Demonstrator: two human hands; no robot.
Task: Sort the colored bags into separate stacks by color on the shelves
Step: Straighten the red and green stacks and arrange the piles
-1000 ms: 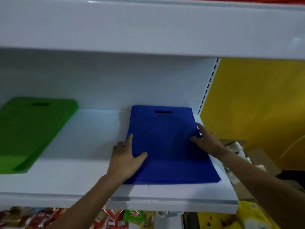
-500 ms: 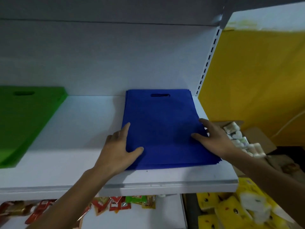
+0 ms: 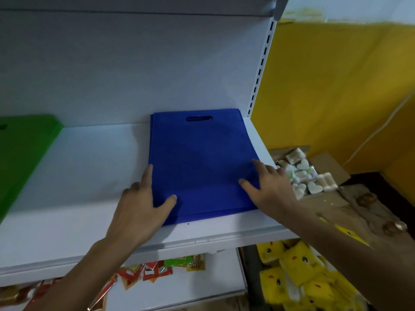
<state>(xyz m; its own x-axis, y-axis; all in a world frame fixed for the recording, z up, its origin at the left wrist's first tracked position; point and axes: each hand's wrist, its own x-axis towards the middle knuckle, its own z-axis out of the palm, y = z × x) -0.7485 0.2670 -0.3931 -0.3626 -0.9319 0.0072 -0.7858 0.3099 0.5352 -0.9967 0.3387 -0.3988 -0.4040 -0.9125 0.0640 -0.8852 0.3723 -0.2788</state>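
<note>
White shelf [image 3: 89, 176], yellow wall [image 3: 336, 86] to the right. Blue bag stack [image 3: 197, 158] lies flat at the shelf's right end, handle cutout on the far side. Left hand [image 3: 139, 212] is relaxed, fingers straight along the stack's left edge, thumb on top. Right hand [image 3: 269, 191] lies flat, fingers spread on the near right edge. Neither grasps anything. Green bag stack [image 3: 24, 149] sits well apart at the left, partly out of frame. Snack packets [image 3: 157, 268] on the shelf below.
</note>
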